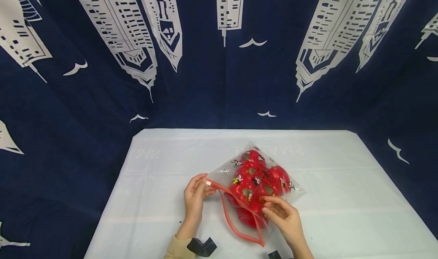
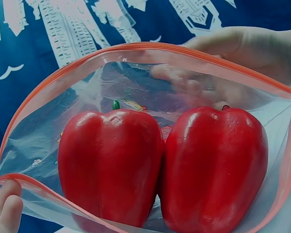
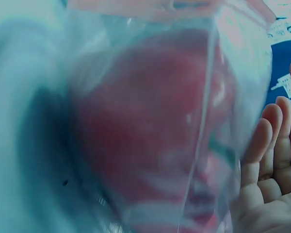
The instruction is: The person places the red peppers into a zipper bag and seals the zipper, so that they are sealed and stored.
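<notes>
We see clear zip bag (image 1: 254, 175) lying mid-table (image 1: 164, 167), mouth gaping toward us, orange zip strip (image 1: 236, 221) bowed open. Two red peppers (image 2: 111, 165) (image 2: 216, 170) side by side inside, touching. Left hand (image 1: 195, 198) pinches zip strip corner between thumb and fingers. Right hand (image 1: 285, 219) on bag's other side, fingers curled over near rim; whether it pinches plastic, we cannot tell. Dark skyline curtain (image 1: 219, 61) behind table.
</notes>
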A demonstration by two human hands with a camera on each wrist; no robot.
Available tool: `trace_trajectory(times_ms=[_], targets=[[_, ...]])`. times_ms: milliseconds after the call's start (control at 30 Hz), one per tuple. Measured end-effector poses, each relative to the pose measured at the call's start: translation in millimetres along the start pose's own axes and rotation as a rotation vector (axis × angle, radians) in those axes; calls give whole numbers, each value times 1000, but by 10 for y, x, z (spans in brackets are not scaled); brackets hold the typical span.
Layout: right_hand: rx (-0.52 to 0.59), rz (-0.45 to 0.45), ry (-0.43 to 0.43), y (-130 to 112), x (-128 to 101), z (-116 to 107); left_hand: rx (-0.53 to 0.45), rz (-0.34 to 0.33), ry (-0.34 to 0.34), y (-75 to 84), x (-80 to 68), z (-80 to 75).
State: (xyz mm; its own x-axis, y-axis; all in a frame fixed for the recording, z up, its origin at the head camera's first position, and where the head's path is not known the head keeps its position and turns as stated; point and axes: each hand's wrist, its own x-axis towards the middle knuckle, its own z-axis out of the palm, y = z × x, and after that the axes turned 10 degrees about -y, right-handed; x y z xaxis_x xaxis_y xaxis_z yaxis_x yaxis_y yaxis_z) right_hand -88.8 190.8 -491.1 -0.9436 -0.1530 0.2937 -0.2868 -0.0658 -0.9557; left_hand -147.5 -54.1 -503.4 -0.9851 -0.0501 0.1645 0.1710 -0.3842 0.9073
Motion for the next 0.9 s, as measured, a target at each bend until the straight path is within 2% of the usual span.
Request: trace_trajectory(times_ms=[133, 300, 433, 567, 733, 900], targets=[[-25, 91, 98, 18, -62, -40, 0, 12, -3, 3, 1, -12], [-136, 330, 201, 16, -113, -66, -11, 16, -2, 6, -2, -28], [-225, 516, 237, 36, -147, -94, -20, 14, 6, 7, -2, -40], [-287, 645, 233, 73, -167, -117, -20, 2, 15, 9, -2, -58], [-261, 666, 173, 96, -164, -104, -9, -7, 28, 25, -9, -70], [-196, 600, 133, 109, -135, -68, 6, -4, 37, 33, -17, -93]])
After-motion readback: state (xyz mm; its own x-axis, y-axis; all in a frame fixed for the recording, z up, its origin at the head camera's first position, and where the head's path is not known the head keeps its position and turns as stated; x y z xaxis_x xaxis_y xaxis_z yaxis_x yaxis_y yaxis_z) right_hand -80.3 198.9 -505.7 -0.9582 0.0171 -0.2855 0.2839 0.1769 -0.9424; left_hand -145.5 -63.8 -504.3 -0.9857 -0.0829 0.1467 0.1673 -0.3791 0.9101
